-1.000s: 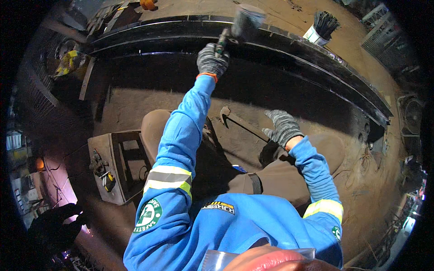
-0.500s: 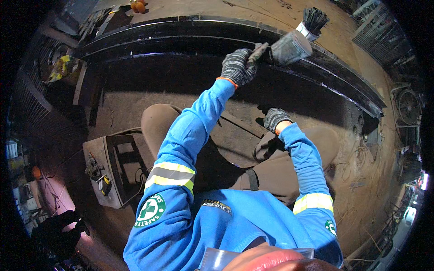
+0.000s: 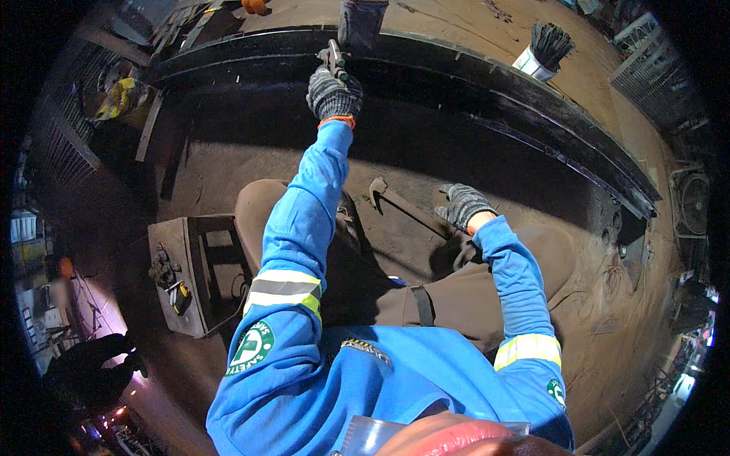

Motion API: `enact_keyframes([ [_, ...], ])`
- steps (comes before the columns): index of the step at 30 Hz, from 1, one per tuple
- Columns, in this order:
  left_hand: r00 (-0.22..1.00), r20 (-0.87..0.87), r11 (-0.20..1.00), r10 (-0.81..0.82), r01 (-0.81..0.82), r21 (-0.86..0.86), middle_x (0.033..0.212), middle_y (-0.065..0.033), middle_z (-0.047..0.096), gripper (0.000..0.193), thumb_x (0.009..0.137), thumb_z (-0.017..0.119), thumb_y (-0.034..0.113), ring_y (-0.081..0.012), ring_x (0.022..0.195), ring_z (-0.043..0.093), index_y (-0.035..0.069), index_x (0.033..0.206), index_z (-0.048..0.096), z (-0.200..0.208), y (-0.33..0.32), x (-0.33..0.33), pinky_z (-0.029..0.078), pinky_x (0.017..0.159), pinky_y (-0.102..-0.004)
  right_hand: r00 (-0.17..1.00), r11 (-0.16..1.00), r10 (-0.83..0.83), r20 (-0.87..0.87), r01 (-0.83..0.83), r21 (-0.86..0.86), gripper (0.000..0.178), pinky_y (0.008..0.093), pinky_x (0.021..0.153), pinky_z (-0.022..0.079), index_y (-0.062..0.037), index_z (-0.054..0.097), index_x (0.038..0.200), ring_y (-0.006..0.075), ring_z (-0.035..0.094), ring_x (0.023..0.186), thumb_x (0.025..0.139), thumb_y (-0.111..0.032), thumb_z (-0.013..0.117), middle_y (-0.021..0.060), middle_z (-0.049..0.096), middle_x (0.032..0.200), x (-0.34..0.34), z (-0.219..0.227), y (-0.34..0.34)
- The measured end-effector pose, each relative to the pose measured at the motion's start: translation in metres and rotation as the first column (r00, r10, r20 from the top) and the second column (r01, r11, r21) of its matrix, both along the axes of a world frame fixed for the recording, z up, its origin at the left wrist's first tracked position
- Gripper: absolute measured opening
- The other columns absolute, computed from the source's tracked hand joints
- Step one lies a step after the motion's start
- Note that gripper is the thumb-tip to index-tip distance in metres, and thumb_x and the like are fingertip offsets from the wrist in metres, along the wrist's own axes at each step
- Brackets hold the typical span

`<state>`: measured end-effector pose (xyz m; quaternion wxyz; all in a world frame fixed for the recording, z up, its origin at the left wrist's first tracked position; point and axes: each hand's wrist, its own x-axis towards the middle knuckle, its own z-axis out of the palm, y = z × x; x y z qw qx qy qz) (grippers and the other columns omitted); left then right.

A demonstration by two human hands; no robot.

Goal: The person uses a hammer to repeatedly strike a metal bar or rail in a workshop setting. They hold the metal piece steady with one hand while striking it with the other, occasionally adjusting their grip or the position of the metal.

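Observation:
My left hand [image 3: 334,95], in a grey-striped knit glove with an orange cuff, is closed and stretched far out over the long dark steel beam [image 3: 426,72]. It grips a metal, plier-like handle [image 3: 333,61]. A grey cylinder [image 3: 361,24] shows just beyond it at the top edge; the joint between the two is unclear. My right hand [image 3: 465,207], gloved alike, hovers above my thigh with fingers apart and nothing in them. Beside it, a hammer [image 3: 403,207] with a narrow curved head lies on the floor between my legs.
Past the beam stands a white container [image 3: 534,64] of dark rods. A metal box frame [image 3: 182,277] with a yellow-black tape measure [image 3: 179,296] is by my left knee. A fan [image 3: 693,204] stands far right; cables [image 3: 608,281] lie on the floor.
My left hand has swung left and away from me with the handle and cylinder. My right hand has stayed nearly in place. The hammer's head has come into sight.

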<state>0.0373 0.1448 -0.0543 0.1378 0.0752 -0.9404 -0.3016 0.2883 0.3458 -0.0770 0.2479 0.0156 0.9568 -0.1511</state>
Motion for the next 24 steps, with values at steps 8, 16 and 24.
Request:
enact_keyframes([
  [8, 0.981, 0.131, 0.972, -0.142, 0.113, 0.204, 0.090, -0.0190, 0.061, 0.030, 0.073, 0.059, 0.029, -0.0343, 0.087, 0.058, 0.005, 0.093, 0.059, -0.006, 0.018, -0.007, 0.046, 0.076, -0.0408, 0.994, 1.000, 0.004, 0.108, -0.006, 0.013, 0.059, 0.0348, 0.100, 0.034, -0.0049, 0.046, 0.123, 0.0292, 0.043, 0.117, 0.076, -0.038, 0.059, 0.0168, 0.045, 0.127, -0.003, 0.001, 0.001],
  [16, 0.814, -0.108, 0.808, -0.571, 0.580, 0.105, 0.081, -0.0190, 0.060, 0.021, 0.071, 0.055, 0.024, -0.0358, 0.081, 0.058, 0.007, 0.082, 0.060, 0.026, 0.071, 0.051, 0.046, 0.071, -0.0430, 0.986, 0.997, -0.079, 0.149, 0.075, 0.030, 0.056, 0.0373, 0.090, 0.041, -0.0089, 0.047, 0.123, 0.0319, 0.051, 0.107, 0.076, -0.036, 0.061, 0.0162, 0.053, 0.117, -0.004, 0.007, 0.003],
  [24, 0.530, -0.365, 0.453, -0.766, 0.847, 0.279, 0.087, -0.0121, 0.063, 0.030, 0.067, 0.062, 0.003, -0.0176, 0.079, 0.059, 0.000, 0.097, 0.060, 0.030, 0.090, 0.077, 0.047, 0.073, -0.0296, 0.985, 0.995, -0.096, 0.140, 0.097, 0.005, 0.056, 0.0357, 0.092, 0.040, -0.0100, 0.047, 0.122, 0.0300, 0.049, 0.109, 0.076, -0.038, 0.060, 0.0152, 0.052, 0.119, -0.001, -0.001, 0.005],
])
